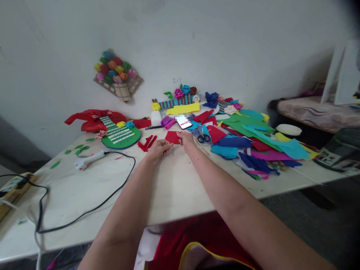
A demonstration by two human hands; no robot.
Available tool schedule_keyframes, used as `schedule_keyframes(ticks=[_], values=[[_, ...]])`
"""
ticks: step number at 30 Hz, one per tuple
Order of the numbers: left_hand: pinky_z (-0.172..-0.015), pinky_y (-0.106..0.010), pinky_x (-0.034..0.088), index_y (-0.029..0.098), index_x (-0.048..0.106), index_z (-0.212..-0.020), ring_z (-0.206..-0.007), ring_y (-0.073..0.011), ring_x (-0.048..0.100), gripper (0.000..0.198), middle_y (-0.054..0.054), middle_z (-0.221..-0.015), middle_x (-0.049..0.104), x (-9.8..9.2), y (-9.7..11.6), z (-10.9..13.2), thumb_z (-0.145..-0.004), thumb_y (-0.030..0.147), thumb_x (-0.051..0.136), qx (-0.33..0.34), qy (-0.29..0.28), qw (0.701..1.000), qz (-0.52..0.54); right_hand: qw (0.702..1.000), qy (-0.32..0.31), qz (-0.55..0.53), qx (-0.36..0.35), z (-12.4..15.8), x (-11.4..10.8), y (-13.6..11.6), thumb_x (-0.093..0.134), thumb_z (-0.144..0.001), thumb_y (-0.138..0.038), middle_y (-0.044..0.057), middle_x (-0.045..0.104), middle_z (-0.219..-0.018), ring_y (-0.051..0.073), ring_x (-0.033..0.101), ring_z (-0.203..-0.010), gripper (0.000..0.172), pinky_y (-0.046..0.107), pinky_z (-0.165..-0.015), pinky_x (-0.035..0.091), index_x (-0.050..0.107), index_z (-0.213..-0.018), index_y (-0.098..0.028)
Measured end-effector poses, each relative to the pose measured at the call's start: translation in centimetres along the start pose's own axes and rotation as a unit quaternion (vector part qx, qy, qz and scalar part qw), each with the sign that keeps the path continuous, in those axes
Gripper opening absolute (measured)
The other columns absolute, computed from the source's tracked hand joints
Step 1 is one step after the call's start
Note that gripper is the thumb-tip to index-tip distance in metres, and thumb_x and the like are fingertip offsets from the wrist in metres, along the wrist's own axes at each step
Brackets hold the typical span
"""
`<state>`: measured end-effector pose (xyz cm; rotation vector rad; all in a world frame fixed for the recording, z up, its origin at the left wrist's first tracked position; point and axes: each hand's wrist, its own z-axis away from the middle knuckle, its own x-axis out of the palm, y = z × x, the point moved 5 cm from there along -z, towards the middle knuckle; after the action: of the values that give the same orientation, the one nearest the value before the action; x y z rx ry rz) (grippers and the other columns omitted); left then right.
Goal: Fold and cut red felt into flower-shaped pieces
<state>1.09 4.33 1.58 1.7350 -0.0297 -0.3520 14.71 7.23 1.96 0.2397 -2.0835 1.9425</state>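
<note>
A piece of red paper is between my two hands over the middle of the table. My right hand grips its right side, thumb and fingers closed. At the lower left edge of the same paper, the fingers of my left hand are pinched together; how much of it they hold is partly hidden. Left of that hand lie several folded red strips. A pair of scissors with dark handles rests right of my right hand. Beyond the red paper is a phone with a lit screen.
Coloured sheets and scraps cover the table's right side. A glue gun lies at left, its black cable curving toward a power strip. Behind it is a green guitar-shaped craft. A large jar stands at the right edge.
</note>
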Motion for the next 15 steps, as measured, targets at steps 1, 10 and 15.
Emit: schedule_keyframes(ticks=[1,10,15], values=[[-0.039,-0.019,0.027,0.014,0.054,-0.063,-0.037,-0.0049,0.039,0.033,0.004,-0.044,0.049,0.0,-0.1,0.0,-0.063,0.042,0.07,-0.001,-0.001,1.0,0.004,1.0,-0.007,-0.001,0.0,-0.1,0.0,0.1,0.058,-0.07,-0.017,-0.007,0.035,-0.031,0.005,0.028,-0.031,0.028,0.02,-0.033,0.017,0.04,-0.048,-0.017],[-0.037,-0.02,0.021,0.015,0.052,-0.061,-0.034,-0.0041,0.034,0.032,0.005,-0.042,0.047,-0.3,-0.7,0.2,-0.062,0.041,0.07,-0.028,-0.01,0.999,0.018,1.0,0.007,0.018,-0.004,0.1,-0.5,-0.4,0.058,-0.07,-0.019,-0.007,0.037,-0.033,0.006,0.031,-0.032,0.021,0.021,-0.035,0.023,0.047,-0.052,-0.016],[-0.038,-0.02,0.021,0.015,0.05,-0.061,-0.034,-0.004,0.035,0.033,0.005,-0.041,0.047,0.1,-0.3,0.3,-0.065,0.043,0.068,-0.018,-0.018,0.999,0.025,0.998,0.05,0.022,-0.009,0.4,-0.6,-0.8,0.055,-0.071,-0.015,-0.006,0.038,-0.036,0.007,0.038,-0.038,0.02,0.02,-0.039,0.028,0.048,-0.053,-0.016]])
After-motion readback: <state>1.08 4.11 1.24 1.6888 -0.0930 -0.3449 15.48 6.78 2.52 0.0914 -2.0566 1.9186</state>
